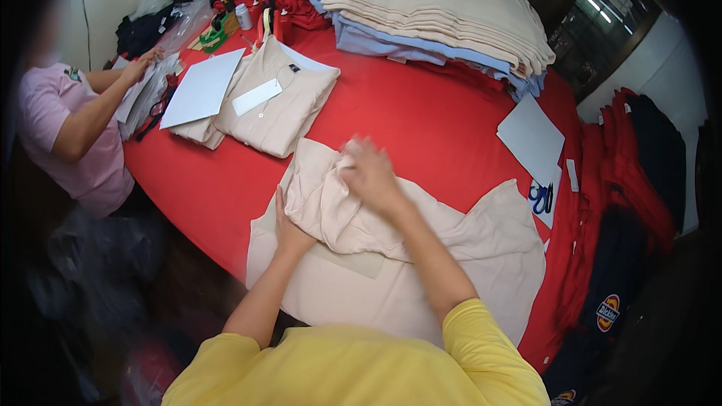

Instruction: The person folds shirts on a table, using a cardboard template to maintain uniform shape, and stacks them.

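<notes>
A beige knit garment (481, 233) lies spread in front of me on the red-covered table, part of it folded over and bunched toward the left. A flat greyish-beige card (362, 264) shows partly from under the fold. My left hand (293, 231) is at the left side of the bunched cloth, closed on its edge, with some fingers hidden by the fabric. Over the top of the fold is my right hand (370, 177), slightly blurred, its fingers apart. Beyond them rests a folded beige buttoned garment (301, 109) with a blank white tag (257, 97).
White sheets (203, 90) lie at the left near a person in pink (75, 128) handling clear bags. A tall stack of beige and blue garments (444, 7) stands at the back. On the right are grey card (531, 139), blue-handled scissors (540, 199) and hanging red garments (594, 203).
</notes>
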Action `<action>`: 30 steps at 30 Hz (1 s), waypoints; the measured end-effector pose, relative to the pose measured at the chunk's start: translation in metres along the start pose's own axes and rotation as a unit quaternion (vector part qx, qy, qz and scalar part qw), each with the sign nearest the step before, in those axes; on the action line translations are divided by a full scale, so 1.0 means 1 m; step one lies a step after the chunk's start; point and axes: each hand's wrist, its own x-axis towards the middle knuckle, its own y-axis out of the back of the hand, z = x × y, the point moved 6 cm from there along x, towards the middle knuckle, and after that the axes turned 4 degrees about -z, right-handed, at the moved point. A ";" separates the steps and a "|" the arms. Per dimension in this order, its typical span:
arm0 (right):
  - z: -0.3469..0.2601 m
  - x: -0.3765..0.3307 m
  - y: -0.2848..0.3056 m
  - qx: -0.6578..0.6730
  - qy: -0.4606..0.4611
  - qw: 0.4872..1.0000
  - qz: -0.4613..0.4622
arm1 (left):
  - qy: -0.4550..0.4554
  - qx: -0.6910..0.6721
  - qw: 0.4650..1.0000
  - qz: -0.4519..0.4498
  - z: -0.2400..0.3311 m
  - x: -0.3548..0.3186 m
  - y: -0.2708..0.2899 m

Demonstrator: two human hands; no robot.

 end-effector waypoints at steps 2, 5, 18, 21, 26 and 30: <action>-0.025 -0.024 -0.044 -0.175 0.124 0.975 0.062 | 0.028 -0.006 1.000 0.008 -0.005 0.001 -0.011; -0.047 -0.038 -0.053 -0.150 0.078 0.986 0.012 | 0.076 -0.150 0.978 0.124 -0.002 0.006 0.007; 0.085 -0.122 0.130 -0.258 -0.219 0.939 -0.059 | -0.016 -0.010 1.000 0.013 0.017 -0.003 0.018; 0.195 -0.208 0.168 -0.368 -0.251 0.884 0.141 | -0.018 -0.019 0.999 0.018 0.025 0.010 0.008; 0.151 -0.321 0.213 -0.361 -0.286 0.841 0.284 | 0.043 -0.016 0.999 0.024 0.004 -0.001 0.001; 0.115 -0.443 0.197 -0.334 -0.476 0.775 0.246 | 0.055 -0.028 0.998 0.012 0.001 0.001 -0.005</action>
